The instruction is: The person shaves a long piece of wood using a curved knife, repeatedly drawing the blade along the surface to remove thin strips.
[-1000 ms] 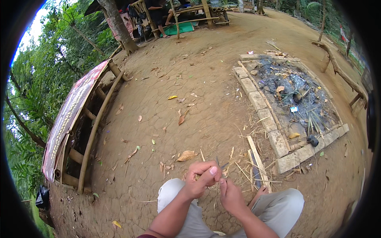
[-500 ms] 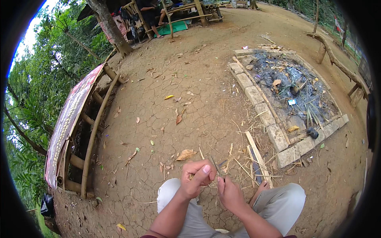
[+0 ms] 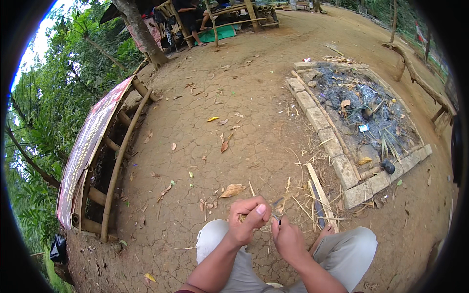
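My left hand (image 3: 249, 219) is closed, thumb laid over the curled fingers. A bit of a thin yellowish strip (image 3: 242, 218) shows inside its grip; the rest is hidden by the fingers. Close on its right, my right hand (image 3: 289, 240) is wrapped round a small knife (image 3: 279, 220). Only the dark end of its handle and a short stretch of blade show, pointing toward the left fist. Both hands are held above the ground between my bent knees.
Split bamboo strips and a flat wooden slat (image 3: 320, 193) lie by my right foot. Beyond is a brick-edged fire pit (image 3: 334, 146) with ash. A low bamboo bench (image 3: 117, 171) stands left. A person (image 3: 188, 14) sits at a far bamboo shelter.
The knife blade, earlier standing out past my left fist, now shows much less. My right hand has shifted slightly right. The whole view has moved a little.
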`<state>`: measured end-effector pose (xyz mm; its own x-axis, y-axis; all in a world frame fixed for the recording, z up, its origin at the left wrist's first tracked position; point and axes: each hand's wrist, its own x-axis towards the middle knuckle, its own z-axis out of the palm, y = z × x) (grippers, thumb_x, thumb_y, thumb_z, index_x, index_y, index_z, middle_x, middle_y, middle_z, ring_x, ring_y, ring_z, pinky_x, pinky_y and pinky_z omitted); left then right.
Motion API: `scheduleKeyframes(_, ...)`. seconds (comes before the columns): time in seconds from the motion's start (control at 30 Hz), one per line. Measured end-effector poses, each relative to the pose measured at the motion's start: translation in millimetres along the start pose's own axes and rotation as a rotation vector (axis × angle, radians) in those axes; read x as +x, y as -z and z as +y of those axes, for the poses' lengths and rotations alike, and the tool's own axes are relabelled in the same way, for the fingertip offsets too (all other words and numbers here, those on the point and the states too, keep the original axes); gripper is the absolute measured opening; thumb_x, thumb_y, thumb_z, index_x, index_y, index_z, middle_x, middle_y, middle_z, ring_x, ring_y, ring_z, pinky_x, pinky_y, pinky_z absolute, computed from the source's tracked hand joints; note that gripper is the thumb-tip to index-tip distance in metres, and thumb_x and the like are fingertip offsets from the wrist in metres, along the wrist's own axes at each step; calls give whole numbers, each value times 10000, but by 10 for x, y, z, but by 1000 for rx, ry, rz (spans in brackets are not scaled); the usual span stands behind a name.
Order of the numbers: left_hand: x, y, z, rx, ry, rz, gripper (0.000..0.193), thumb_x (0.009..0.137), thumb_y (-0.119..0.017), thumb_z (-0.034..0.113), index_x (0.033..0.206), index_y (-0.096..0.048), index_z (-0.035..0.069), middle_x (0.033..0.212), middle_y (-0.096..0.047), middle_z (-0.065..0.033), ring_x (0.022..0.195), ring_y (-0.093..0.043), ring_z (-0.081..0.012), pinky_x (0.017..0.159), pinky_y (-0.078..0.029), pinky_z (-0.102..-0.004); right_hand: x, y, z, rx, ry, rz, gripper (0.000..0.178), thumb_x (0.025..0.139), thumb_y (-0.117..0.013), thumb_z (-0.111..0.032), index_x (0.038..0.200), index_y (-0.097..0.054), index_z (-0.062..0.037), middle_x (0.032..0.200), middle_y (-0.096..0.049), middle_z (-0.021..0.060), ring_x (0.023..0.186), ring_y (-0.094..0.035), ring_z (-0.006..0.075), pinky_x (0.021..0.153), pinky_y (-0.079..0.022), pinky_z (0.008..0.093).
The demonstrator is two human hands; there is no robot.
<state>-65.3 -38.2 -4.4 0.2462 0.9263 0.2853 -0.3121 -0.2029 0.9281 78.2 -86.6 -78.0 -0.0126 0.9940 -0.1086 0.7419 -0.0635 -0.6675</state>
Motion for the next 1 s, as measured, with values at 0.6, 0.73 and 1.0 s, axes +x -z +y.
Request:
scheduleKeyframes(0.6, -23, 26, 35, -3, 66, 55, 390, 975, -495, 255, 709, -525, -29, 560, -440, -51, 451, -311, -85, 431, -236, -260, 39, -41, 24, 2, 12, 22, 358, 976, -526, -340, 875, -546, 4, 652, -629, 252, 633, -635, 463, 565, -495, 549)
scheduleKeyframes(0.73, 8, 13, 44, 10, 46, 63, 389, 969, -500, 257, 698, -515, -22, 538, -405, -33, 442, -300, -83, 422, -214, -264, 50, 9, -35, -25, -58, 4, 344, 967, -540, -328, 889, -547, 6, 687, -636, 263, 674, -641, 467, 592, -502, 547)
scheduleKeyframes(1.0, -83, 14, -26, 54, -52, 105, 418, 990, -386, 305, 688, -459, 26, 452, -279, 21, 383, -235, -85, 410, -211, -287, 95, -118, 88, -46, -13, -41, 352, 990, -500, -329, 900, -575, 3, 723, -645, 268, 703, -651, 451, 614, -515, 536)
